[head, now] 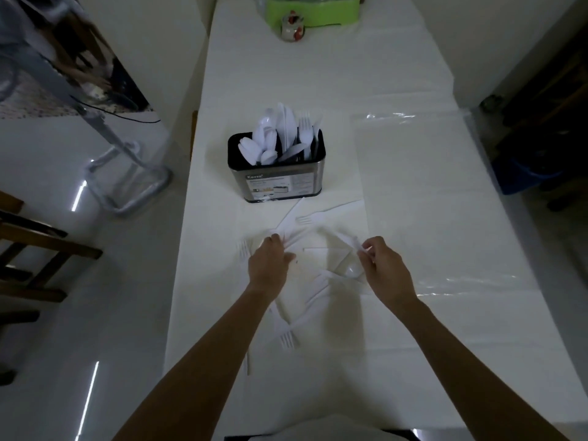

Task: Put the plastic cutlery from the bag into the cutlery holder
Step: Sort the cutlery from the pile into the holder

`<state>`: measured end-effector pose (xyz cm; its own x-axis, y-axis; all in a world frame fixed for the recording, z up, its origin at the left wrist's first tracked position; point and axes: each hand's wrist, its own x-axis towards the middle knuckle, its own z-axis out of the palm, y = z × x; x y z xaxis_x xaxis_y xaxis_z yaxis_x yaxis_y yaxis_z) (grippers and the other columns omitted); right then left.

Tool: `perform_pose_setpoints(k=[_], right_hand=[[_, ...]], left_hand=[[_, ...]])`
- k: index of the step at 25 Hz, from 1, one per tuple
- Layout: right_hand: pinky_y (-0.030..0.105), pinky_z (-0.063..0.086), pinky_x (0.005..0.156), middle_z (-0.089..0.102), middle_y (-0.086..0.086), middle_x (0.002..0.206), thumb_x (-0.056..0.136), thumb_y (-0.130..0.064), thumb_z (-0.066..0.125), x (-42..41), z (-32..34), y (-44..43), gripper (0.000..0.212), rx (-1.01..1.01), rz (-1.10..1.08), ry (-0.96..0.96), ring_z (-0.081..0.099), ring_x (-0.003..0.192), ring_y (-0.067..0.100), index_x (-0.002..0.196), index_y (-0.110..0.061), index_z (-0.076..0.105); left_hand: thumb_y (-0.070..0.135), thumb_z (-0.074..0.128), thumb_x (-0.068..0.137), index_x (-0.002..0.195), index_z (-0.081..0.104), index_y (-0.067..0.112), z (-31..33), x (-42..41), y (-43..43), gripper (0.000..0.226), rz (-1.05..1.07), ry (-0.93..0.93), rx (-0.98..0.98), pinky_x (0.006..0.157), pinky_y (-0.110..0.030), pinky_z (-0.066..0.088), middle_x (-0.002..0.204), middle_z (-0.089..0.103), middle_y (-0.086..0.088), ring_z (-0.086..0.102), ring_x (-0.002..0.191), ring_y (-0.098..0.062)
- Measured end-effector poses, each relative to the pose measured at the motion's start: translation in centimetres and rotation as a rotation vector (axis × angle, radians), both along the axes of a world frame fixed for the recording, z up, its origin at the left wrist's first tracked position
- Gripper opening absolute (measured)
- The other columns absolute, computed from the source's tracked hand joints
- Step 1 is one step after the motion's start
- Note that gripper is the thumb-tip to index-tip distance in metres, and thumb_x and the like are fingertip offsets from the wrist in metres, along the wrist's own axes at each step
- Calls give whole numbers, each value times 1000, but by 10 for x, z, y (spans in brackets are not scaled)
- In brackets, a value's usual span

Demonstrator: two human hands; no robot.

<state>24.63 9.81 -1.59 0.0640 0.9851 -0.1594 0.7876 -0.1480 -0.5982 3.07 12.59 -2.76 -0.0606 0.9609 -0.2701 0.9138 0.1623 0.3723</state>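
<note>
We are gathering plastic cutlery (288, 337) scattered on the table (413, 345) before the cutlery holder (276, 183) (already part filled), left hand (269, 265) curled round pieces, right hand (383, 268) pinching one; next, lift them in.

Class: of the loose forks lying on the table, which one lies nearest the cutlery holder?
The fork just in front of the cutlery holder, tines pointing left; the rest lie clearly farther from it.

Dim, soft picture; white glare streaks on the glossy floor (86, 192) at left; edges bowed, corners dark and blurred.
</note>
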Motion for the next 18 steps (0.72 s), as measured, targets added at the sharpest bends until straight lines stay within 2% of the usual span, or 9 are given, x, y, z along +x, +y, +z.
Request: perform_pose_setpoints(k=[3,4,6,8,10,13,14,16,18], right_hand=[[38,50,69,61,4,84,94,-25,51,5,-5,-14,20,-25,-102,159,62,79,28,104,-7,52],[34,49,67,60,4,83,94,-24,53,4,-6,-17,20,-29,-129,202,61,76,25,104,-7,53],[15,43,60,60,3,81,93,-22,55,0,-7,-21,18,-37,-149,269,57,67,16,102,-7,54],[10,41,57,59,2,79,93,-21,56,-4,-7,-21,15,-49,-149,306,54,64,5,100,-8,55],[11,42,57,59,2,78,93,-21,56,-7,-7,-19,13,-68,-150,342,55,65,7,99,-9,55],[31,49,67,63,6,80,92,-21,55,-8,-8,-17,10,-96,-178,399,59,71,20,97,-12,55],[34,49,69,64,7,80,92,-21,55,-8,-9,-17,8,-102,-186,405,60,72,21,95,-13,55],[36,50,70,63,4,76,92,-19,56,-10,-10,-17,4,-109,-209,433,59,70,18,92,-16,55],[34,48,71,59,-3,71,92,-18,56,-11,-10,-16,3,-152,-227,451,56,66,13,93,-16,56]], left_hand=[[35,48,95,119,45,4,0,1,-2,39,-64,79,20,81,-35,48,117,55,-13,59,104,-27],[35,48,95,119,45,3,1,3,0,40,-48,76,3,82,-35,48,118,54,-13,58,106,-28],[33,52,94,117,48,3,4,4,6,39,24,29,-63,85,-36,46,118,56,-13,57,109,-29],[30,55,92,114,51,3,4,4,11,34,41,29,-88,86,-35,45,117,58,-13,56,110,-29],[27,55,93,111,54,4,5,2,10,29,22,51,-71,82,-34,43,115,59,-13,56,108,-28],[26,59,90,107,55,5,5,1,7,27,50,1,-49,78,-33,43,109,62,-13,59,103,-28],[25,61,88,107,55,5,6,1,7,28,77,-35,-48,78,-33,44,108,63,-13,60,102,-29],[23,63,87,107,57,4,5,1,8,28,124,-92,-80,76,-32,44,104,64,-12,61,99,-28],[22,61,88,96,62,4,3,3,10,20,131,-137,-144,73,-32,44,93,65,-13,63,91,-28]])
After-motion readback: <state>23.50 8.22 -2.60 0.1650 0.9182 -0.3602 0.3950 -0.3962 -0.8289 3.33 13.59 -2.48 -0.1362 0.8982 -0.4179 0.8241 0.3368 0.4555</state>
